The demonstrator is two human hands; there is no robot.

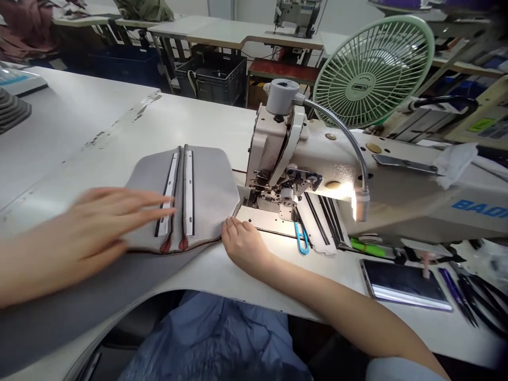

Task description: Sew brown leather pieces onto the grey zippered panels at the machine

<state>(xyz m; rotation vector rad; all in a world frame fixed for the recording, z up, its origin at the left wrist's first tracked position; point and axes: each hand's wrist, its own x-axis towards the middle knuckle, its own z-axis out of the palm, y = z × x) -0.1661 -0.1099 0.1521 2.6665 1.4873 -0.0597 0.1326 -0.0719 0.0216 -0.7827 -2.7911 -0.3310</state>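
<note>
Head: grey panel [211,185] on scuffed table [210,117]; green fan [360,87]

White worktable [206,117] beneath a grey fabric panel [211,193], sewing machine [317,151], blue snips [305,245] and dark-screened phone [400,278]

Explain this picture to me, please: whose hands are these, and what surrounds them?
No robot here: a person works barehanded, filmed by a camera worn on their head, looking down. The right hand touches the lower corner of a grey fabric panel bearing two narrow white strips, beside a cream metal sewing machine. The left hand is blurred, fingers spread over the panel's left side; whether it touches is unclear. On the white table lie a small blue looped tool and a flat, dark-screened device.
</note>
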